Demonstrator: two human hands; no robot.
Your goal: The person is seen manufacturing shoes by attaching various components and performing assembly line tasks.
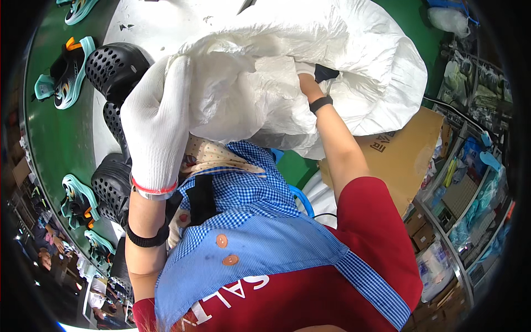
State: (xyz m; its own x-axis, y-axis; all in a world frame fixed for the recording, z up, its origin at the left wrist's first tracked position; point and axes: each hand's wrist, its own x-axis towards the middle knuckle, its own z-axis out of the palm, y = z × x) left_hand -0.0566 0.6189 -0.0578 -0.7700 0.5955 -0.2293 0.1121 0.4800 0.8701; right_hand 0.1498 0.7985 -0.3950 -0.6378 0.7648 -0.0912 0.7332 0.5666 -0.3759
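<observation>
The left hand, in a white knit glove with a red band at the cuff, is closed on the near edge of a big white sack, pinching a fold of its thin, crinkled woven fabric. The right hand reaches into the sack's mouth; only the wrist with a black band shows, so I cannot tell whether that hand is open or gripping something inside. The sack bulges over the right side of the white worktable and hangs past its right edge above a brown cardboard box.

Along the table's left edge lie 2 or more black clogs, rubbery and rounded, pierced all over with small holes. Beyond that edge, a green conveyor belt carries teal and black sneakers with orange tabs.

The risk I see is the sack slipping: it is slack and bulky, held by 1 pinched fold, and could sag off the right edge or spill its contents. Its loose fabric could also sweep the clogs toward the belt.
</observation>
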